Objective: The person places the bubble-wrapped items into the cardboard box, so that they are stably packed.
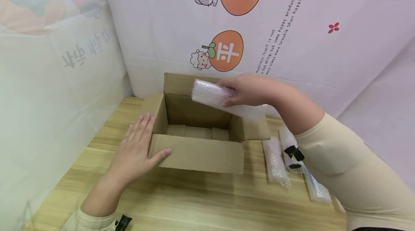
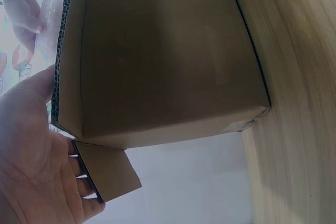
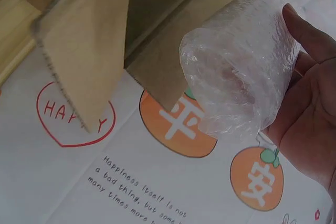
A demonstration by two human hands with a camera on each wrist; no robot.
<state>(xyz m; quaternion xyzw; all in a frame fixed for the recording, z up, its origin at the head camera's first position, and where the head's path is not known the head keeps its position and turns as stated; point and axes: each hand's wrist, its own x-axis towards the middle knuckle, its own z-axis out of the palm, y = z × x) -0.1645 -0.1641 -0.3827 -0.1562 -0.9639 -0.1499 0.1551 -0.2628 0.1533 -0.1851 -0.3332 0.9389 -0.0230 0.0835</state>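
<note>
An open-topped cardboard box [image 1: 197,155] stands on the wooden table with its flaps folded outward. My left hand [image 1: 134,153] rests on its left front corner, fingers straight along the left flap [image 2: 107,169] and thumb on the front flap. Over the box's back right side, my right hand [image 1: 248,89] grips a bubble-wrapped bundle [image 1: 207,94]. In the right wrist view the bundle [image 3: 236,72] looks like a roll with its wrapped end toward the camera; what it contains is hidden. The visible part of the box's floor [image 1: 197,132] is bare cardboard.
Right of the box lie more bubble-wrapped bundles [image 1: 275,161] on the wooden table [image 1: 207,198]. A black strap [image 1: 294,153] shows by the right sleeve. Printed white cloth [image 1: 155,26] hangs behind the box and along the left side.
</note>
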